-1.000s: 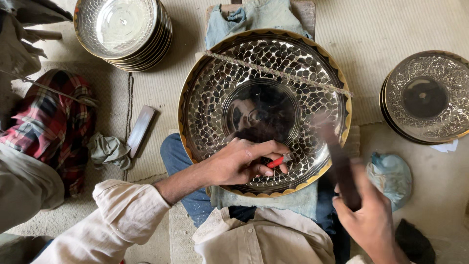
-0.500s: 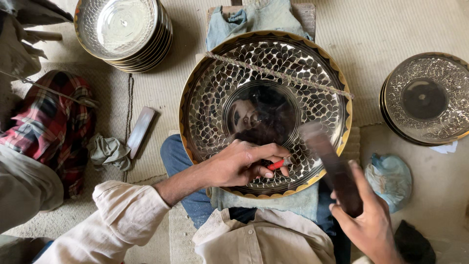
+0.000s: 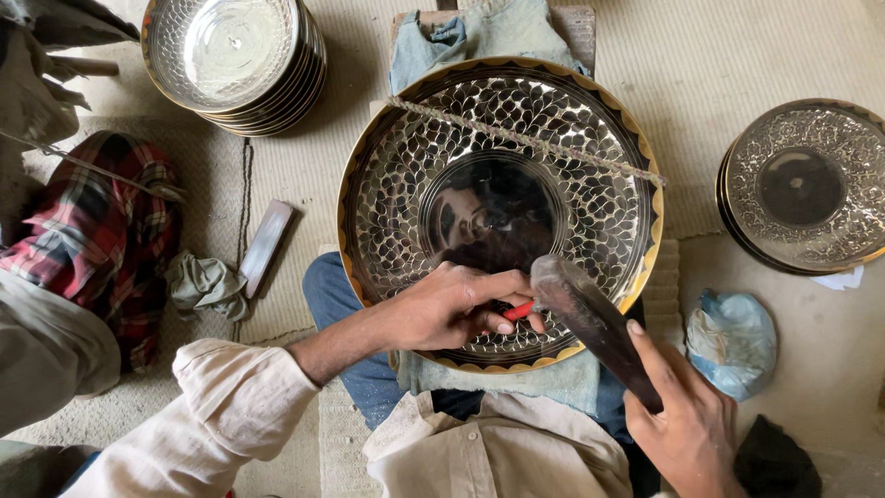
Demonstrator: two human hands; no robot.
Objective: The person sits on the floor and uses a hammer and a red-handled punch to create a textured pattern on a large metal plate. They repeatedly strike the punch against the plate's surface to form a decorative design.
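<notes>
I see the left hand (image 3: 452,309) pinching a red-handled chisel (image 3: 518,311) against the lower inner wall of the large engraved metal tray (image 3: 406,194) across the lap, while the right hand (image 3: 691,429) grips a dark mallet (image 3: 590,323) whose head touches the chisel.

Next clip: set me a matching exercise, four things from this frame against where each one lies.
Things:
1. stack of plain metal bowls
2. stack of engraved plates
3. blue bag
4. flat dark bar

Places:
A. right edge, mid-height
B. left of the large engraved tray
C. top left
D. lower right, below the plates

Pairs: 1-C, 2-A, 3-D, 4-B
</notes>
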